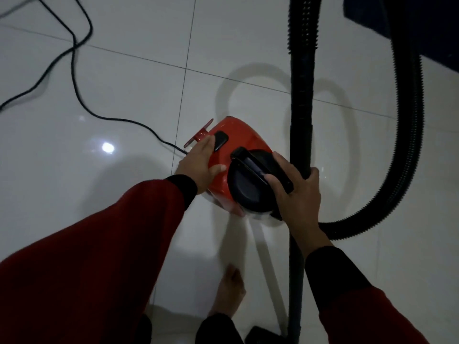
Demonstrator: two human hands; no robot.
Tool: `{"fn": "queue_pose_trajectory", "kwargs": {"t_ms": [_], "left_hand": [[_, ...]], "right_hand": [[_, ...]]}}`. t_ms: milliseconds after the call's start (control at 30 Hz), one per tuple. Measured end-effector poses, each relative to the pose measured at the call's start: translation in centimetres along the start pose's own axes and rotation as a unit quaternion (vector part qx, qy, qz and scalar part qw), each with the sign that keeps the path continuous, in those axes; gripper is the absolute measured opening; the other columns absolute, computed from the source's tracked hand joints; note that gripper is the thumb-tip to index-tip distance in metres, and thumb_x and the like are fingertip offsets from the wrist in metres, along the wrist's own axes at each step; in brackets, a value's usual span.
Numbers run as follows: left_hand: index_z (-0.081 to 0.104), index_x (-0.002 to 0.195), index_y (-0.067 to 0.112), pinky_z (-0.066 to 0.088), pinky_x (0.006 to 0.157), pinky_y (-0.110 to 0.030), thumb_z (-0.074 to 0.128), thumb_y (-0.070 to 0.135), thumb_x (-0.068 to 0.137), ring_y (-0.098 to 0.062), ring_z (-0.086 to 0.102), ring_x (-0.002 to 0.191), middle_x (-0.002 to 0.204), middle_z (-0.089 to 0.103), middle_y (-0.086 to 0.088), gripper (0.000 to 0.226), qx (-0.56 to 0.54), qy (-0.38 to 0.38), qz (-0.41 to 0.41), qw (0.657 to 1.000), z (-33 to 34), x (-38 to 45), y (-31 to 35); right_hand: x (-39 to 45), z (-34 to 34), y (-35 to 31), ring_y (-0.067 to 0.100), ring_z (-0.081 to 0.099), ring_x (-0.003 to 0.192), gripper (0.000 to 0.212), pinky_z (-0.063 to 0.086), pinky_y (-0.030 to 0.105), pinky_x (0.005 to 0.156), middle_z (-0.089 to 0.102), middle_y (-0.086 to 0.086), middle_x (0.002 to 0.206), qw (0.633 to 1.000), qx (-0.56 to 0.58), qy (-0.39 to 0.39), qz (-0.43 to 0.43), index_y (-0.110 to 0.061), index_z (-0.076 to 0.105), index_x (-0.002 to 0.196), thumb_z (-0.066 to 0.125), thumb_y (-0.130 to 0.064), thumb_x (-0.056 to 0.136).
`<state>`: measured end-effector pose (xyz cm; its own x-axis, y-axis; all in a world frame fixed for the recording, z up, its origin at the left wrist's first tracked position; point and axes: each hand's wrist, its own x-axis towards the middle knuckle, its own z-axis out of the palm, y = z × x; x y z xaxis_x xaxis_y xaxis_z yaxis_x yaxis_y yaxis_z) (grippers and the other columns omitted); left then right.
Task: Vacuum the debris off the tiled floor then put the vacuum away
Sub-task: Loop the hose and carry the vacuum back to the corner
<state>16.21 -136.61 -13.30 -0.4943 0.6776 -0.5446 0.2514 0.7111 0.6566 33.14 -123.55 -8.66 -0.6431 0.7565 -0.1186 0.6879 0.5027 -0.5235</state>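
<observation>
— Red plastic vacuum (238, 135) sits on the tiled floor (124, 83) beneath both hands: where to lift?

— Likely hefty, rigid. Right hand (295, 192) grips its black carry handle (250, 165); left hand (198, 162) lies flat, fingers relaxed, on the shell, with the hose (407, 135) looping beyond.

Top right corner, I've got a dark blue block (422, 26) of something, cut off by the frame edge, too dim for me to say what it is. Down low near the middle, a bare foot (231, 291), toes pointing up-frame. Just right of it, at the bottom edge, a small black object (258, 335), mostly out of view. Over on the left, a bright spot of reflected light (108, 147).
</observation>
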Motion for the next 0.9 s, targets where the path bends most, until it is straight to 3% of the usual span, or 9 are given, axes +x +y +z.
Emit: {"fn": "queue_pose_trajectory", "kwargs": {"t_ms": [167, 267, 433, 667, 767, 900], "left_hand": [[0.010, 0.151, 0.009, 0.009, 0.119, -0.032, 0.056, 0.038, 0.089, -0.021, 0.008, 0.147, 0.160, 0.005, -0.006, 0.082, 0.056, -0.019, 0.000, 0.998, 0.8, 1.7, -0.1], [0.008, 0.151, 0.009, 0.009, 0.120, -0.034, 0.064, 0.037, 0.084, -0.021, 0.006, 0.147, 0.160, 0.003, -0.007, 0.092, 0.057, -0.022, -0.008, 0.998, 1.0, 1.5, -0.1], [0.007, 0.151, 0.019, 0.013, 0.117, -0.050, 0.064, 0.052, 0.077, -0.016, 0.008, 0.147, 0.161, 0.005, 0.002, 0.099, 0.177, -0.023, -0.043, 0.983, 0.8, 1.3, 0.4], [0.005, 0.151, 0.023, 0.006, 0.111, -0.065, 0.056, 0.061, 0.078, -0.019, 0.000, 0.148, 0.160, 0.004, 0.007, 0.097, 0.250, -0.055, -0.064, 0.965, 0.1, 1.3, 1.3], [0.004, 0.151, 0.021, 0.010, 0.110, -0.064, 0.056, 0.061, 0.079, -0.022, 0.001, 0.148, 0.160, 0.004, 0.007, 0.098, 0.251, -0.057, -0.064, 0.964, 0.0, 1.4, 1.7], [-0.003, 0.151, 0.024, 0.015, 0.113, -0.057, 0.057, 0.056, 0.081, -0.023, -0.003, 0.147, 0.161, -0.005, 0.006, 0.098, 0.168, -0.068, -0.089, 0.979, 0.7, 0.6, 1.5]], "right_hand": [[-0.6, 0.0, 0.8, 0.010, 0.050, 0.088, 0.037, 0.044, 0.016, 0.084, 0.040, 0.002, 0.105, 1.000, 0.024, -0.009, 0.011, -0.050, 0.057, 0.116, 0.069, -0.042, 0.082], [-0.7, 0.1, 1.3, 0.008, 0.048, 0.091, 0.043, 0.041, 0.012, 0.084, 0.039, 0.003, 0.107, 0.998, 0.047, -0.022, 0.027, -0.051, 0.052, 0.119, 0.070, -0.042, 0.080], [-0.4, 0.0, 1.7, 0.011, 0.046, 0.094, 0.057, 0.041, 0.018, 0.089, 0.039, 0.006, 0.106, 0.998, 0.057, -0.027, 0.020, -0.047, 0.049, 0.125, 0.068, -0.050, 0.071], [-0.3, 0.0, 2.6, -0.003, 0.043, 0.088, 0.047, 0.041, 0.001, 0.081, 0.043, 0.006, 0.104, 0.997, 0.063, -0.028, -0.020, -0.037, 0.063, 0.114, 0.073, -0.049, 0.071], [-0.3, -0.3, 2.2, -0.004, 0.043, 0.088, 0.044, 0.041, 0.003, 0.081, 0.044, 0.007, 0.106, 0.997, 0.072, -0.041, -0.007, -0.036, 0.064, 0.111, 0.072, -0.047, 0.069], [-0.2, -0.7, 2.0, -0.008, 0.048, 0.085, 0.039, 0.038, -0.006, 0.076, 0.042, 0.007, 0.108, 0.994, 0.086, -0.066, 0.013, -0.031, 0.067, 0.107, 0.081, -0.030, 0.070]]}}
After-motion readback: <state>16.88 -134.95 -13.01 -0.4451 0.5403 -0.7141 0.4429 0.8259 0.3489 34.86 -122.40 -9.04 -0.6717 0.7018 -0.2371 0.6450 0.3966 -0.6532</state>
